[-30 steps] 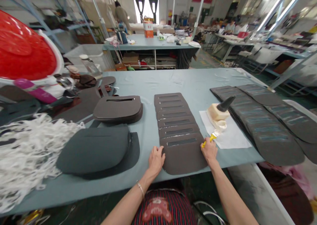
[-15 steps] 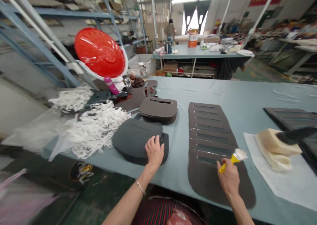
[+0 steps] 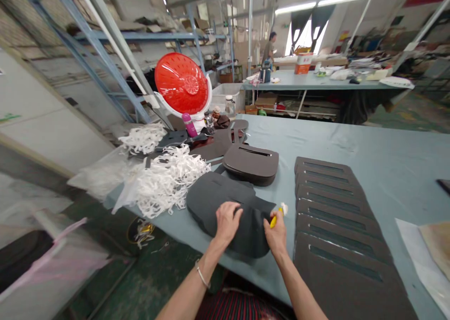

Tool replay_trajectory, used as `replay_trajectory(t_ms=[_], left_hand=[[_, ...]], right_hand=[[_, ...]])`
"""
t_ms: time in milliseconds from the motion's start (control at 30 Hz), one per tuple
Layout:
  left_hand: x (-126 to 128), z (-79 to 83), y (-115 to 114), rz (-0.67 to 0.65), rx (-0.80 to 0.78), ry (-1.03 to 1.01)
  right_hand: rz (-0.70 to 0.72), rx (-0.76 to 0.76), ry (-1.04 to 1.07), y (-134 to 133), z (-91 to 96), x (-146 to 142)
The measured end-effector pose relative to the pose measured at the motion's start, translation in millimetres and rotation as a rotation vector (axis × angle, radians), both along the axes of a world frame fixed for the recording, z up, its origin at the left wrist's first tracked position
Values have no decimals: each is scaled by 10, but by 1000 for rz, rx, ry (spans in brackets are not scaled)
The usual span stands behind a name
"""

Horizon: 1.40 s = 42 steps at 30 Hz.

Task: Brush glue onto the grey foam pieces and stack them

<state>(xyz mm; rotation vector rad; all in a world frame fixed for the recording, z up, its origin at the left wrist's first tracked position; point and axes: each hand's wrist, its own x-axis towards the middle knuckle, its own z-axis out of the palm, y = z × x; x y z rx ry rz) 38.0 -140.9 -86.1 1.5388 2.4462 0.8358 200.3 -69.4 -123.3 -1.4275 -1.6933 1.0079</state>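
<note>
My left hand (image 3: 228,223) rests with curled fingers on top of a stack of dark grey fabric pieces (image 3: 225,202) near the table's front edge. My right hand (image 3: 276,235) is closed on a small yellow-handled brush (image 3: 277,214) and touches the same stack's right edge. To the right lies an overlapping row of dark slotted pieces (image 3: 333,207). A second stack of brown slotted pieces (image 3: 251,163) sits just behind the grey stack.
White strips (image 3: 165,179) are heaped at the left on the blue-grey table (image 3: 351,144). A red fan (image 3: 181,83) and a pink bottle (image 3: 190,125) stand behind them. White paper (image 3: 422,249) lies at the far right. A person stands by a far table.
My view has swung left. My left hand went from the slotted row to the grey stack, and my right hand followed with the brush, leaving the slotted pieces.
</note>
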Motion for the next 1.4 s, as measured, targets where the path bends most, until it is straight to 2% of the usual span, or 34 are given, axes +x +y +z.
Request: replay_trajectory(t_ms=[67, 100, 167, 267, 367, 467, 600, 667, 733, 833, 1000, 1200, 1300, 1400], left_hand=[[-288, 32, -19, 294, -44, 169], [-421, 43, -18, 379, -92, 203], [-602, 47, 25, 361, -208, 169], [-543, -13, 187, 152, -373, 35], [-65, -166, 314, -86, -407, -82], [659, -386, 271, -266, -396, -325], [1573, -685, 80, -376, -403, -559], [1892, -791, -8, -414, -383, -597], [2102, -855, -82, -461, -327, -586], [2249, -886, -164, -524, -251, -526], [2286, -846, -204, -530, -264, -454], [2333, -784, -185, -531, -266, -492], [2326, -815, -185, -504, -298, -483], [2250, -852, -64, -501, -397, -479]], right_hand=[[-22, -4, -17, -13, -8, 76], [-38, -14, -19, -32, -12, 131], [-72, -33, -18, -86, -17, 255], [-126, -28, -21, -153, -52, 508], [-214, -3, -78, -202, -154, 982], [-351, -46, -275, -314, -290, 1731], [-501, -140, -659, -491, -436, 2832], [-511, -129, -775, -544, -475, 3250], [-501, -97, -824, -568, -494, 3522], [-480, -61, -838, -565, -506, 3694], [-419, -28, -827, -513, -521, 3710], [-400, 41, -788, -457, -549, 3764], [-449, 139, -761, -478, -584, 3835], [-498, 276, -721, -464, -607, 3852]])
